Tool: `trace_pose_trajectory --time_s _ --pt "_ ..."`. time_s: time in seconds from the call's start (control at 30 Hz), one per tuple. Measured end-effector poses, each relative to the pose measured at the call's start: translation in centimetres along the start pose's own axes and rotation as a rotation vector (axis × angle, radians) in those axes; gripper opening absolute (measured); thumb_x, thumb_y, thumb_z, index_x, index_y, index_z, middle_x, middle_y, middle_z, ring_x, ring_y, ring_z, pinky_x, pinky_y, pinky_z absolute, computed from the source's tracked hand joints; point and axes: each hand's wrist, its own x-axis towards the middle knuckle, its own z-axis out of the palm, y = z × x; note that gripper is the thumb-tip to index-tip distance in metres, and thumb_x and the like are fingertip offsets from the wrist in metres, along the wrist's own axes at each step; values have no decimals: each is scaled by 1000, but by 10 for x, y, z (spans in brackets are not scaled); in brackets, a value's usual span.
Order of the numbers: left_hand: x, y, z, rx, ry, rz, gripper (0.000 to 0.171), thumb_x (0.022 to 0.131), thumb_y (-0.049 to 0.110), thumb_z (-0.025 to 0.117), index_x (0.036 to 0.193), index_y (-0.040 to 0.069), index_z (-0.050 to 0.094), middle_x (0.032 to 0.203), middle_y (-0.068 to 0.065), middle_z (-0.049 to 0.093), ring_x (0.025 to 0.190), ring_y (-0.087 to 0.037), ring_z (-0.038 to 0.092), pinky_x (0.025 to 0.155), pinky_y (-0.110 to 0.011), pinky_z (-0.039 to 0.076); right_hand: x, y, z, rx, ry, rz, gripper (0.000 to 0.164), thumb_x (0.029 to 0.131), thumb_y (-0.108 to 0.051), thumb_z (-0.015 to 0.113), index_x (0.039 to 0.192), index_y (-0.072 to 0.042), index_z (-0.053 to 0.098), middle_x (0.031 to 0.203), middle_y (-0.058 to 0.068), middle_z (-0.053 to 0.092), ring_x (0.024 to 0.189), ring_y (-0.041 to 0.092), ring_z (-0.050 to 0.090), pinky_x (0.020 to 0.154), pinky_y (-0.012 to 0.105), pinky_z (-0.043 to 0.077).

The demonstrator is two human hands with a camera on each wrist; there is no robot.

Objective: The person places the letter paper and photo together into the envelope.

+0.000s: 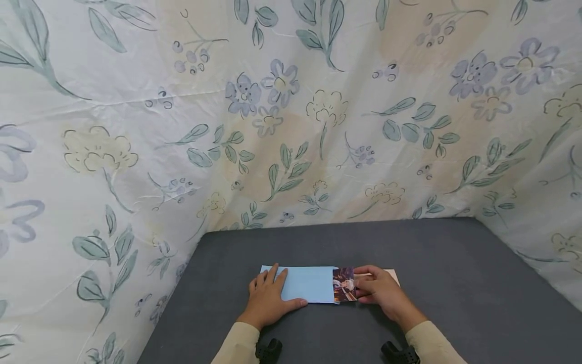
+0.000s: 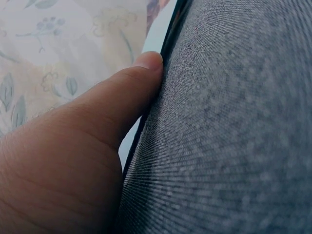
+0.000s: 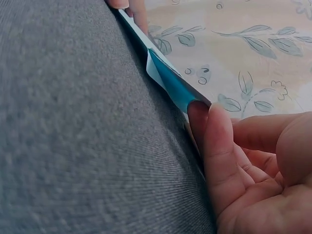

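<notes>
A light blue envelope [image 1: 311, 284] lies lengthwise on the dark grey table. From its right end sticks out a glossy printed photo or card [image 1: 344, 284] in dark purple and orange tones. My left hand [image 1: 267, 301] rests on the envelope's left part with fingers spread, the thumb [image 2: 131, 80] along its near edge. My right hand [image 1: 379, 292] pinches the photo's right end between thumb and fingers. In the right wrist view the envelope's mouth [image 3: 168, 80] gapes around the card. How far the card reaches inside is hidden.
A pale, flat, pinkish piece [image 1: 392, 275] shows partly beneath the right hand. Grey table cloth [image 1: 336, 242] surrounds the envelope. A floral curtain [image 1: 291, 192] hangs behind the table and along both sides. Black straps with camera mounts [image 1: 269, 351] sit at both wrists.
</notes>
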Motion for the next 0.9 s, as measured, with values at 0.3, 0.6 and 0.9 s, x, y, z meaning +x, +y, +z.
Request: trace_pose_trajectory --time_s 0.3,0.6,0.9 --pt "2 3 -5 -12 -32 -21 115 82 91 68 165 14 51 173 -18 32 153 -50 31 116 -76 20 -1 -1 6 17 -15 -7 41 107 -4 67 144 12 56 108 13 73 84 27 70 70 39 62" --pt "3 2 -3 -3 -26 -26 116 80 93 67 165 15 52 173 -17 33 153 -49 31 116 -75 21 0 0 13 27 -4 -17 39 106 -2 67 141 12 58 105 13 72 82 27 69 69 39 63" --pt "-1 1 -5 2 -5 -4 113 80 94 67 162 16 56 170 -16 39 148 -48 36 113 -74 26 -3 4 18 36 9 -21 39 106 -2 67 141 12 58 106 14 72 83 27 69 69 39 63"
